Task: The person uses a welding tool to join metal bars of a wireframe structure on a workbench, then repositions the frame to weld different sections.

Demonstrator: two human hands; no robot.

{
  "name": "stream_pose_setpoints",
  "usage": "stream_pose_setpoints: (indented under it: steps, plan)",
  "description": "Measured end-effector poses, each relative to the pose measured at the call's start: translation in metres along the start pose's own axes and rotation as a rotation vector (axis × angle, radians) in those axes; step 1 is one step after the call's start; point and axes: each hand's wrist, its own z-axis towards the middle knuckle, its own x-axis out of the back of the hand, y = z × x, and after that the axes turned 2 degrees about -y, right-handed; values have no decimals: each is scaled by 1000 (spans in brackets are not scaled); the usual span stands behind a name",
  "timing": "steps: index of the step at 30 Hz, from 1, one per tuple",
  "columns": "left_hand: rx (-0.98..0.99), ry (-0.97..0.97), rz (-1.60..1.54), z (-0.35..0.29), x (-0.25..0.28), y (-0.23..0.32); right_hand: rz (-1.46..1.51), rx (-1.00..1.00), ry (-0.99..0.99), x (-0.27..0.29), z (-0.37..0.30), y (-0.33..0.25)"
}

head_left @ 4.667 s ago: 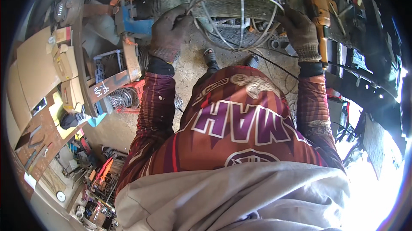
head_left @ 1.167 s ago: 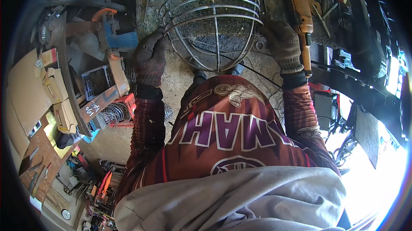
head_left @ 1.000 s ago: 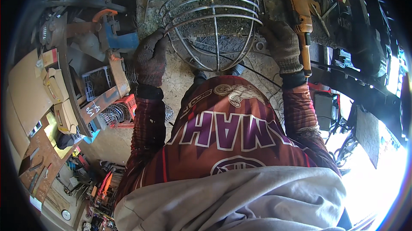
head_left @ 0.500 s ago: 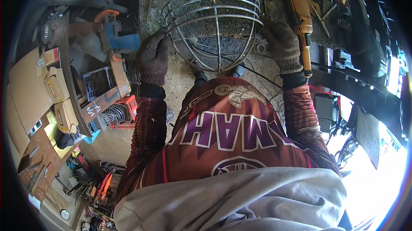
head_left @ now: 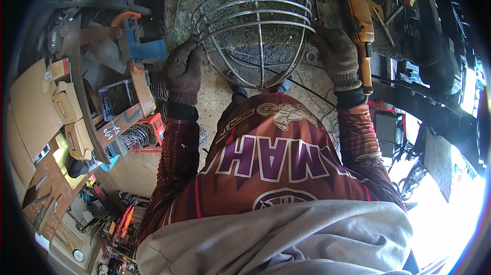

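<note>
A dome-shaped wire cage (head_left: 261, 45) of bent metal rods, with several curved bars across it, is held out in front of me over the work surface's near edge. My gloved left hand (head_left: 184, 68) pinches its rim on the left side. On the opposite side, my gloved right hand (head_left: 337, 58) grips the rim, its fingertips partly hidden. Both gloves are dark and dirty. Beyond the cage lies a dark work surface (head_left: 179, 24) strewn with grit, and several metal rods stand at its back.
An orange power tool (head_left: 360, 24) lies just beyond my right hand. At left stand a blue metal piece (head_left: 146, 47), a shelf with a plastic crate (head_left: 115, 98), wire coils (head_left: 135, 137) and cardboard (head_left: 38, 106). A black cable (head_left: 312, 88) runs below the cage.
The cage and both hands have shifted very slightly toward me. Both hands keep their hold on the rim.
</note>
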Motion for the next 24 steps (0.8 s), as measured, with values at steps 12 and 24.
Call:
stream_pose_setpoints:
  steps: [12,24]
  plan:
    - [-42,41,-15,1,-4,-2,-81,80,32,0,1,-1]
    - [-23,49,-24,1,-3,3,119,-227,-1,1,3,-13]
